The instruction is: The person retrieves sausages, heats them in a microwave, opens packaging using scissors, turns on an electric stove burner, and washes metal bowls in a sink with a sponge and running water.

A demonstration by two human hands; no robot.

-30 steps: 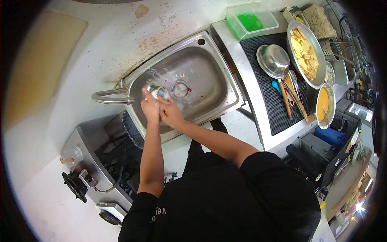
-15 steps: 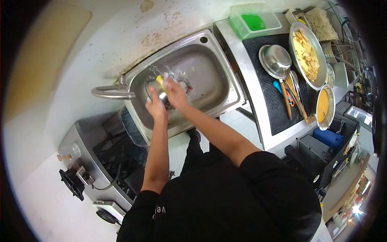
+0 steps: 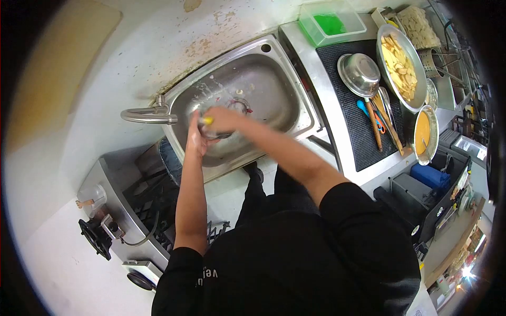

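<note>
Over the near left part of the steel sink (image 3: 274,89), my left hand (image 3: 196,141) grips a shiny metal container (image 3: 223,136), mostly covered by my hands. Smeared by motion, my right hand (image 3: 225,120) presses a yellow sponge (image 3: 208,120) against it. Behind the hands, on the sink bottom, lie a few food scraps and a small red bit (image 3: 249,110). To the left, the curved faucet (image 3: 147,116) reaches over the sink rim.
Right of the sink, a black mat (image 3: 363,152) bears an upturned metal bowl (image 3: 363,76), wooden-handled utensils and scissors. Beyond stand a large bowl of sliced food (image 3: 400,68), a bowl of orange liquid (image 3: 422,134) and a plastic tub (image 3: 332,23). A stove (image 3: 121,200) is at left.
Both hands have shifted slightly left, and the metal container has turned in my left hand. My right hand has moved the sponge down over it.
</note>
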